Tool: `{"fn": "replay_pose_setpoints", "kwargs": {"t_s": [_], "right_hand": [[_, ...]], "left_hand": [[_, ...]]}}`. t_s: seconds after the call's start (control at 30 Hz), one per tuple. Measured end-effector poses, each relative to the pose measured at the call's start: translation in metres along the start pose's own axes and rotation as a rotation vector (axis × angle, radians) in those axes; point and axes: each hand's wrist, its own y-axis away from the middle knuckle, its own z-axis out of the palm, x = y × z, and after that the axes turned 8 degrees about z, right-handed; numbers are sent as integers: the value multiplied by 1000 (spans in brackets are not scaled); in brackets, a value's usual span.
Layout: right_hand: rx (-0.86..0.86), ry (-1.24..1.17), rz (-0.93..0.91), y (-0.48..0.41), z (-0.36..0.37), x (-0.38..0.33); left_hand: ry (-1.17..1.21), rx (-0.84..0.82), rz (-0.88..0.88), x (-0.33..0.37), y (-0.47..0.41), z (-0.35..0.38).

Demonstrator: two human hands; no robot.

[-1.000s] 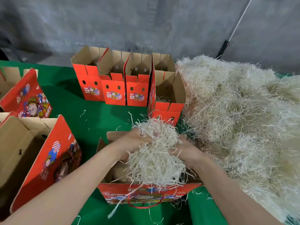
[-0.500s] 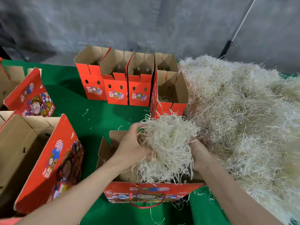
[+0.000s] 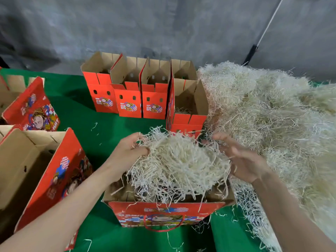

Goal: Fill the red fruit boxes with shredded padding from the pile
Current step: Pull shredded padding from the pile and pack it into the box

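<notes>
I reach forward over the open red box (image 3: 163, 212) in front of me. My left hand (image 3: 130, 150) curls its fingers into the left edge of the wad of shredded padding (image 3: 181, 160), which sits over the box mouth. My right hand (image 3: 241, 159) is spread, palm turned toward the wad's right side, gripping nothing. The pile (image 3: 272, 115) lies just to the right.

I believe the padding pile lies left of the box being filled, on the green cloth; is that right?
Not quite: the pile lies right of the box, on the green cloth; the head view shows it.
</notes>
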Motion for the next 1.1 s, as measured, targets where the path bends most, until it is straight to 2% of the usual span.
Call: {"fn": "replay_pose_setpoints", "kwargs": {"t_s": [0.03,0.13,0.2,0.27,0.33,0.43,0.6,0.73,0.83,0.9,1.0,1.1], "right_hand": [[-8,19,37,-2,8,2],[222,315,175,-24,37,20],[241,332,165,-39,53,30],[333,233,161,-42,58,28],[472,160,148,-36,54,18],[573,160,170,-23,38,11],[668,262,213,-12,27,12],[590,90,165,-8,37,3],[576,155,90,-10,48,2],[497,206,93,-16,52,6],[407,178,150,-31,60,22],[357,15,155,-48,60,27]], "left_hand": [[4,-19,9,2,1,5],[91,-155,29,12,3,23],[129,-367,-21,21,10,28],[97,-530,-63,20,14,26],[-5,-483,-83,12,12,17],[40,-306,-130,10,14,-7],[73,-363,-122,5,17,-31],[110,-308,-141,6,23,-39],[207,-275,-225,4,27,-37],[279,-289,-316,4,28,-28],[162,-369,-313,9,27,-7],[124,-399,-309,11,23,12]]}}
